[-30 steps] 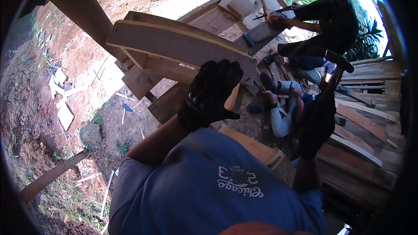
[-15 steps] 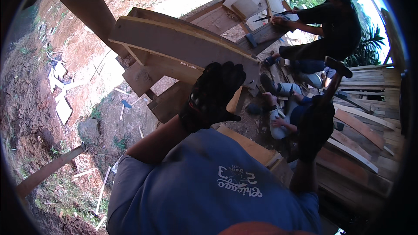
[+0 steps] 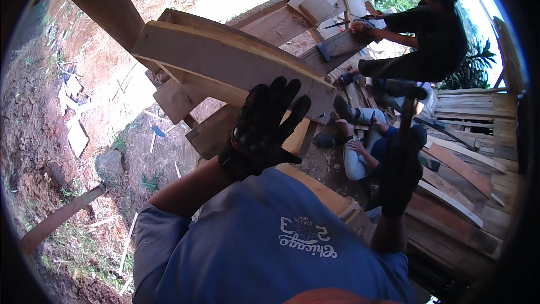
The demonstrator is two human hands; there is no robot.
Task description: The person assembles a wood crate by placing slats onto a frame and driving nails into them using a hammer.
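Left hand point(image 3: 256, 129) now wider-splayed over the brown board point(image 3: 197, 59)

wooden frame point(image 3: 222, 68): long, built of boards, lying aslant with its ends toward 10 o'clock and 2 o'clock. broad face grey-brown; paler yellowish strip along the 12 o'clock edge. bare lighter wood shows beneath, on the 7 o'clock side. small nail-like point point(image 3: 323, 115) near the 2 o'clock end; depth cannot be told. hammer point(image 3: 408, 111): dark head, slim handle, between 2 and 3 o'clock, head toward 12 o'clock, apart from the frame, handle gripped by the right hand point(image 3: 400, 180).
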